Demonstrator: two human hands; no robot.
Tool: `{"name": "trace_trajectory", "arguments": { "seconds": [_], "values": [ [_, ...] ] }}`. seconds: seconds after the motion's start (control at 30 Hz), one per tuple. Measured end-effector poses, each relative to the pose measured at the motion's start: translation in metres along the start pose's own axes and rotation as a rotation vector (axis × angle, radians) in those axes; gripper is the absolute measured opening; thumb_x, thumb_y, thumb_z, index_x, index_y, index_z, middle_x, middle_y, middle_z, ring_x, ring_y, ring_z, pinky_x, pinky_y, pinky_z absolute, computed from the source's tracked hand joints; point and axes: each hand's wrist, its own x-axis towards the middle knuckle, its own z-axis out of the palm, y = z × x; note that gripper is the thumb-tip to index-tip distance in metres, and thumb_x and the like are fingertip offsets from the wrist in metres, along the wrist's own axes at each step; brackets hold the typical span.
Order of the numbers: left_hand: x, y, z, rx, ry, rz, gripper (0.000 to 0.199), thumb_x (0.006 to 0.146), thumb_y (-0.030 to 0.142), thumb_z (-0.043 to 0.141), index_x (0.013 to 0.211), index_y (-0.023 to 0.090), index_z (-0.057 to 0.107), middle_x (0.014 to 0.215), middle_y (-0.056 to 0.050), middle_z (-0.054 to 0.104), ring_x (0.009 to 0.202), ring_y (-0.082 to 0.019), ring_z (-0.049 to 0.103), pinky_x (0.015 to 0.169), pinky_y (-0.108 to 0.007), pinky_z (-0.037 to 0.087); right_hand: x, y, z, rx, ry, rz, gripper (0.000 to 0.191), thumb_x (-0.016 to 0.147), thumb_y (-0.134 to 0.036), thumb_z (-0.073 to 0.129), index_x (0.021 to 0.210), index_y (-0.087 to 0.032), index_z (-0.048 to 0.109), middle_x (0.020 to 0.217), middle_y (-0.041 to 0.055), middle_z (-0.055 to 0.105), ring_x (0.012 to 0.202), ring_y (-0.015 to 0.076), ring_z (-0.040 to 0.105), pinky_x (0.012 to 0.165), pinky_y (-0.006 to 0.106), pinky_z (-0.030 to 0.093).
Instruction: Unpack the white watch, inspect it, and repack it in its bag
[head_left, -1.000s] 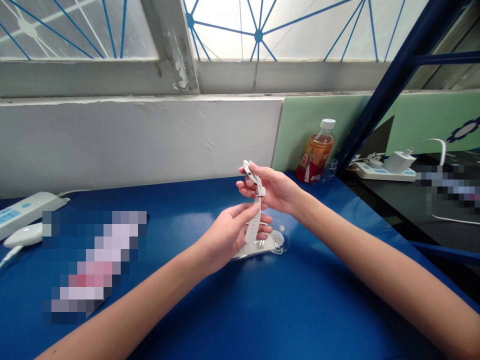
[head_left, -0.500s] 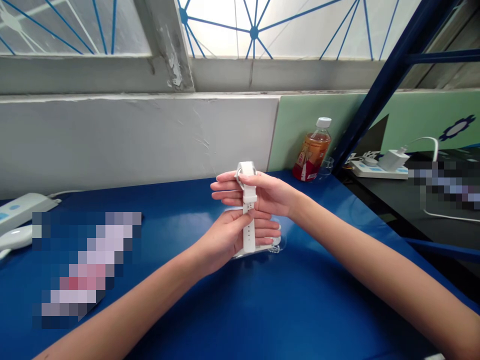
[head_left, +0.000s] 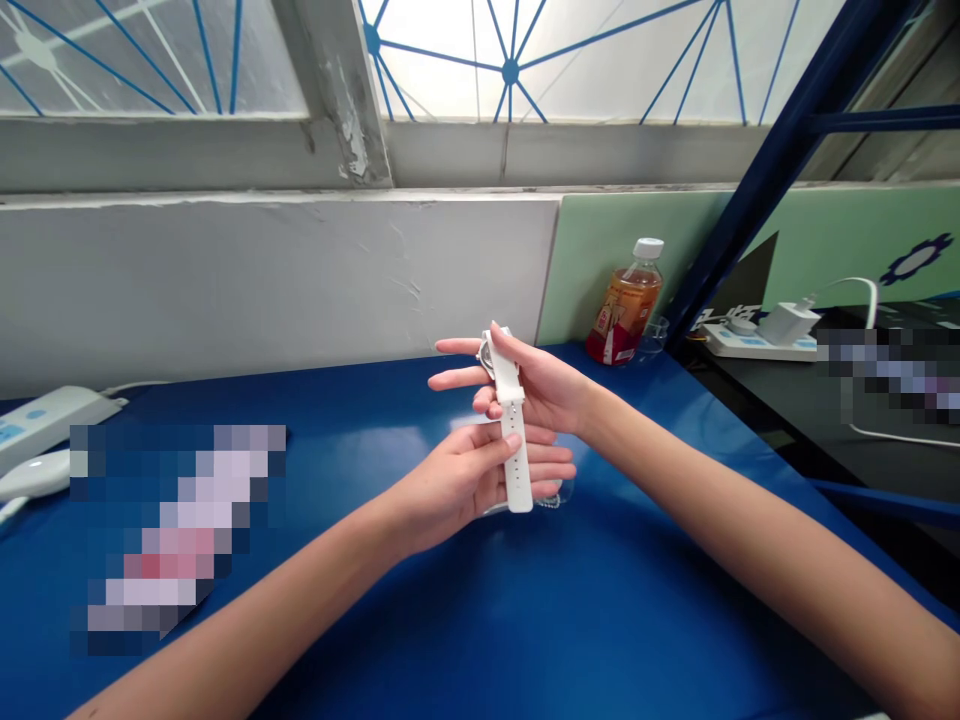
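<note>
A white wristwatch (head_left: pixel 516 465) is held up between both hands above the blue tabletop (head_left: pixel 450 620). My left hand (head_left: pixel 469 470) pinches the lower, punched part of its strap between thumb and fingers, and the strap's end hangs below the thumb. My right hand (head_left: pixel 544 375) grips the upper part by the watch case, its thumb on the strap and two fingers stretched out to the left. The case is partly covered by the strap and thumb. Behind the left fingers lies a whitish object with a beaded chain (head_left: pixel 551 500), mostly hidden.
A drink bottle (head_left: pixel 626 305) with a white cap stands by the green panel. Power strips (head_left: pixel 56 420) lie at the left and on the dark desk at the right. A blurred-out flat object (head_left: pixel 187 540) rests left of my forearm. A blue post (head_left: pixel 765 180) rises at right.
The watch strap has tilted, its lower end shifting right. My right hand's thumb has moved up along the strap, and its fingers have spread and partly curled.
</note>
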Motion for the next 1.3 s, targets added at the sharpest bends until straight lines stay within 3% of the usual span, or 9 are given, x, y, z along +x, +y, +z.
{"name": "trace_trajectory", "arguments": {
  "seconds": [0.2, 0.43, 0.73, 1.0, 1.17, 1.23, 1.3],
  "values": [
    [0.001, 0.005, -0.003, -0.006, 0.034, -0.04, 0.029, 0.092, 0.02, 0.061, 0.111, 0.0, 0.067, 0.117, -0.027, 0.067, 0.11, -0.035, 0.066, 0.101, -0.047, 0.047, 0.0, -0.002, 0.007, 0.039, 0.073, -0.034, 0.057, 0.105, -0.042, 0.016, 0.125, -0.004, 0.055, 0.121, 0.019, 0.067, 0.111, 0.0237, 0.066, 0.097, 0.034, 0.051],
    [0.004, 0.005, -0.008, -0.006, 0.042, -0.046, 0.026, 0.093, 0.019, 0.058, 0.108, 0.001, 0.068, 0.113, -0.026, 0.069, 0.107, -0.034, 0.068, 0.099, -0.047, 0.048, -0.004, -0.006, 0.013, 0.03, 0.06, -0.014, 0.066, 0.102, -0.052, 0.017, 0.126, -0.004, 0.056, 0.126, 0.0215, 0.064, 0.114, 0.0265, 0.064, 0.104, 0.04, 0.045],
    [0.004, 0.005, -0.007, -0.003, 0.058, -0.057, 0.027, 0.096, 0.017, 0.053, 0.11, 0.0, 0.067, 0.114, -0.027, 0.068, 0.104, -0.032, 0.069, 0.095, -0.045, 0.05, -0.002, -0.005, 0.012, 0.035, 0.082, -0.001, 0.066, 0.101, -0.053, 0.021, 0.128, -0.003, 0.054, 0.126, 0.0224, 0.064, 0.115, 0.0274, 0.064, 0.103, 0.043, 0.046],
    [0.004, 0.004, -0.005, 0.005, 0.084, -0.058, 0.025, 0.096, 0.018, 0.051, 0.104, 0.002, 0.069, 0.108, -0.024, 0.071, 0.1, -0.03, 0.071, 0.093, -0.043, 0.052, -0.002, -0.005, 0.01, 0.047, 0.096, -0.001, 0.069, 0.1, -0.051, 0.01, 0.125, -0.004, 0.054, 0.119, 0.0212, 0.067, 0.105, 0.0257, 0.068, 0.098, 0.042, 0.049],
    [0.003, 0.004, -0.01, 0.034, 0.111, -0.07, 0.03, 0.095, 0.026, 0.054, 0.097, 0.002, 0.071, 0.095, -0.021, 0.075, 0.089, -0.029, 0.073, 0.09, -0.042, 0.053, 0.001, -0.005, 0.007, 0.086, 0.188, -0.014, 0.055, 0.103, -0.046, 0.021, 0.107, -0.008, 0.061, 0.086, 0.0131, 0.073, 0.077, 0.0188, 0.07, 0.077, 0.032, 0.057],
    [0.002, 0.007, -0.011, -0.028, 0.096, -0.057, 0.044, 0.096, 0.039, 0.05, 0.098, 0.001, 0.071, 0.092, -0.021, 0.075, 0.086, -0.029, 0.073, 0.092, -0.043, 0.052, 0.003, -0.007, 0.007, 0.143, 0.296, -0.083, 0.044, 0.102, -0.044, 0.032, 0.094, -0.013, 0.062, 0.072, 0.0068, 0.069, 0.069, 0.0162, 0.069, 0.071, 0.027, 0.058],
    [-0.001, 0.013, -0.012, -0.155, 0.049, 0.002, 0.06, 0.094, 0.053, 0.043, 0.109, 0.0, 0.069, 0.1, -0.022, 0.073, 0.097, -0.032, 0.071, 0.097, -0.044, 0.049, 0.004, -0.01, 0.006, 0.199, 0.397, -0.187, 0.036, 0.101, -0.042, 0.041, 0.084, -0.018, 0.061, 0.064, 0.002, 0.066, 0.066, 0.0136, 0.069, 0.071, 0.025, 0.058]
  ]
}}
